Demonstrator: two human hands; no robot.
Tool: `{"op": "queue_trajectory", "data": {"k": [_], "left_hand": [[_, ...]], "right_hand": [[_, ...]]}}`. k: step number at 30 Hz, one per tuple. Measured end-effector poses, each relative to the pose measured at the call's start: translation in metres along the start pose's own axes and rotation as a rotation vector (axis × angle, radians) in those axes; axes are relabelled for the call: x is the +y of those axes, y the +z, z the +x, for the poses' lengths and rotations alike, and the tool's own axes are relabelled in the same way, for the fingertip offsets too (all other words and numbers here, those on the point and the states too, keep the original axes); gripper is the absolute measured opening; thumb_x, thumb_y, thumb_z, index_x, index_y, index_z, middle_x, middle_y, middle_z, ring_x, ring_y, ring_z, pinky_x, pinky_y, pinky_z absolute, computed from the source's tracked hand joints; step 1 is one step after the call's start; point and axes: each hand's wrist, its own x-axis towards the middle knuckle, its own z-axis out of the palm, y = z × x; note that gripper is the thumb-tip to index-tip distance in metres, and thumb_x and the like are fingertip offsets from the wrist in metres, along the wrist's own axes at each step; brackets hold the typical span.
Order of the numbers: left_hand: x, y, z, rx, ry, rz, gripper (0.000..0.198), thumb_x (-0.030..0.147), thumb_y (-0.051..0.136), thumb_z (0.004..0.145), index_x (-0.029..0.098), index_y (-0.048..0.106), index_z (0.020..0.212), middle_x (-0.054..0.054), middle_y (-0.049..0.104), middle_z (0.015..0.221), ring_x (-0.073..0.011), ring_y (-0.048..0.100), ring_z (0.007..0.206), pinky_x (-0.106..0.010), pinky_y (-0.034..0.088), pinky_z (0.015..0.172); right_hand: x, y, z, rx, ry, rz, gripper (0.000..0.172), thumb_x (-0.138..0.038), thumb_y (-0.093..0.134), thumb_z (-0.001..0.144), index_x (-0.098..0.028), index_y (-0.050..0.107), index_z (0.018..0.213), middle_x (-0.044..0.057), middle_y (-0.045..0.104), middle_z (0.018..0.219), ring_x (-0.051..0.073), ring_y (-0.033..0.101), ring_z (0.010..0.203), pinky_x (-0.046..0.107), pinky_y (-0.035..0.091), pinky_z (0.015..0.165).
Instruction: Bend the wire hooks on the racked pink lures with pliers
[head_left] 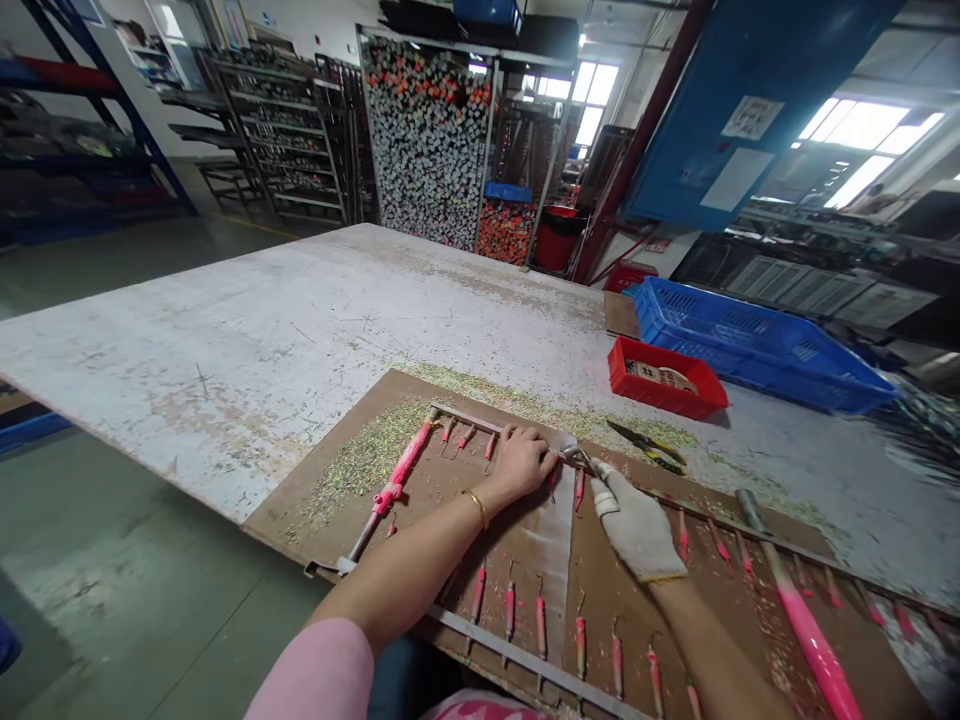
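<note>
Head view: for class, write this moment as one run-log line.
left hand: bare, on metal rack | right hand: white glove, at rack bar | pink lures: along rack | beside: yellow-handled snips on table

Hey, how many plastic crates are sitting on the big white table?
2: a small red plastic crate near the right side of the white table, and a larger blue plastic crate just beyond it. Others may be hidden.

Head-worn view, forward and down, near both hands point(517, 465) point(637, 525), edges perhaps warped
</note>
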Motion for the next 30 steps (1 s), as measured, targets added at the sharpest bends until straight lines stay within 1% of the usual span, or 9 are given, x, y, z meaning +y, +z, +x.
{"op": "queue_trajectory", "data": {"k": [6,10,11,14,16,19,24,28,30], "left_hand": [[0.0033,-0.0054,-0.0008,-0.007,0.024,0.006,0.032,0.037,0.058,0.102,0.021,0.08,0.085,-0.006,0.074,0.105,-0.0221,0.061,0.105,-0.044,0.033,0.107],[0.0054,-0.0077,-0.0007,-0.025,0.004,0.016,0.033,0.038,0.056,0.103,0.021,0.08,0.088,-0.007,0.074,0.106,-0.0226,0.06,0.105,-0.044,0.033,0.108],[0.0057,-0.0079,-0.0007,-0.031,0.011,0.02,0.033,0.038,0.056,0.103,0.022,0.08,0.088,-0.006,0.074,0.107,-0.0226,0.06,0.105,-0.045,0.032,0.108],[0.006,-0.0084,-0.001,-0.045,0.03,0.04,0.034,0.039,0.055,0.103,0.022,0.08,0.087,-0.006,0.074,0.109,-0.0227,0.059,0.105,-0.045,0.032,0.109],[0.006,-0.0085,-0.0012,-0.048,0.021,0.06,0.035,0.039,0.053,0.104,0.021,0.08,0.088,-0.007,0.074,0.109,-0.023,0.059,0.105,-0.045,0.033,0.108],[0.0064,-0.0086,-0.0015,-0.049,0.013,0.076,0.037,0.038,0.051,0.105,0.021,0.08,0.09,-0.007,0.074,0.108,-0.0232,0.059,0.105,-0.045,0.033,0.107],[0.0084,-0.0096,-0.0022,-0.041,0.034,0.061,0.035,0.037,0.052,0.105,0.022,0.08,0.09,-0.006,0.074,0.11,-0.0237,0.059,0.107,-0.046,0.032,0.11],[0.0094,-0.0082,-0.0018,-0.039,-0.002,0.073,0.036,0.037,0.05,0.105,0.021,0.08,0.094,-0.008,0.074,0.111,-0.0251,0.059,0.108,-0.046,0.033,0.108],[0.0089,-0.006,-0.0015,-0.045,-0.001,0.068,0.036,0.037,0.05,0.105,0.021,0.08,0.092,-0.008,0.074,0.111,-0.0248,0.059,0.108,-0.046,0.032,0.108]], "right_hand": [[0.0016,-0.0009,0.0026,0.141,0.111,0.208,0.052,-0.051,0.038,0.102,-0.025,0.069,0.135,0.01,0.075,0.126,0.024,0.07,0.114,0.036,0.054,0.096],[0.0016,-0.0001,0.0036,-0.058,0.099,0.178,0.043,-0.051,0.05,0.097,-0.029,0.075,0.124,0.005,0.08,0.11,0.024,0.074,0.098,0.035,0.056,0.087],[0.0027,-0.0001,0.0035,-0.037,0.105,0.186,0.045,-0.051,0.049,0.098,-0.029,0.074,0.128,0.005,0.08,0.11,0.023,0.074,0.098,0.034,0.057,0.087],[0.0064,0.0012,0.0025,0.187,0.094,0.236,0.052,-0.051,0.041,0.103,-0.024,0.066,0.14,0.007,0.078,0.12,0.021,0.072,0.108,0.031,0.055,0.09],[0.0076,0.0039,0.0019,0.174,0.026,0.187,0.05,-0.046,0.04,0.103,-0.023,0.067,0.139,0.008,0.078,0.119,0.02,0.072,0.103,0.029,0.054,0.087],[0.0078,0.0059,0.001,0.013,-0.088,-0.013,0.044,-0.041,0.045,0.101,-0.025,0.074,0.129,0.006,0.079,0.104,0.019,0.071,0.086,0.028,0.051,0.076],[0.0074,0.0006,-0.0015,0.238,-0.042,-0.209,0.045,-0.041,0.044,0.104,-0.023,0.074,0.133,0.008,0.072,0.089,0.019,0.063,0.08,0.029,0.042,0.07],[0.0066,0.0039,-0.0039,0.006,-0.195,-0.241,0.042,-0.033,0.046,0.1,-0.029,0.074,0.131,0.005,0.069,0.084,0.016,0.055,0.071,0.029,0.034,0.063],[0.006,0.0046,-0.0052,0.024,-0.194,-0.223,0.043,-0.035,0.043,0.102,-0.027,0.074,0.13,0.005,0.069,0.085,0.016,0.055,0.072,0.029,0.035,0.064]]}}
